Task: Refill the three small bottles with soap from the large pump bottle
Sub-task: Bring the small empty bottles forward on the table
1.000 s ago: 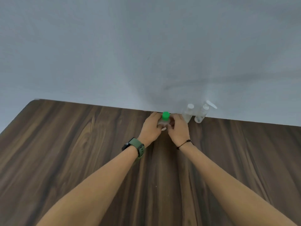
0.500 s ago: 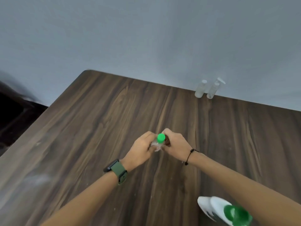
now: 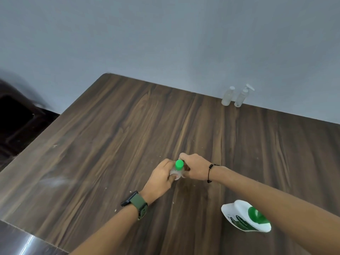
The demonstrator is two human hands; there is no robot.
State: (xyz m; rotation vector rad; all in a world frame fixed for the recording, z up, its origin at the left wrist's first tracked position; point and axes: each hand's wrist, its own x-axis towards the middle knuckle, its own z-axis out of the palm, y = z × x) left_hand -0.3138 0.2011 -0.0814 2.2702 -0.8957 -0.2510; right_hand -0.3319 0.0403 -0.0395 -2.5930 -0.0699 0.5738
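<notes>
A small clear bottle with a green cap (image 3: pixel 178 166) stands near the middle of the wooden table (image 3: pixel 110 144). My left hand (image 3: pixel 161 176) grips its body from the left. My right hand (image 3: pixel 195 167) curls around its neck and cap from the right. The large white pump bottle with a green top (image 3: pixel 244 217) stands at the near right, partly behind my right forearm. Two more small clear bottles stand at the far edge by the wall: one with a plain cap (image 3: pixel 227 96) and one with a pump top (image 3: pixel 242 97).
A grey wall rises behind the table's far edge. The table's left edge drops off to a dark floor (image 3: pixel 16 122). A glossy strip (image 3: pixel 24 242) runs along the near left corner.
Both hands have drawn the green-capped bottle from the far edge by the wall toward the table's middle. The view tilted down, bringing the large pump bottle into sight.
</notes>
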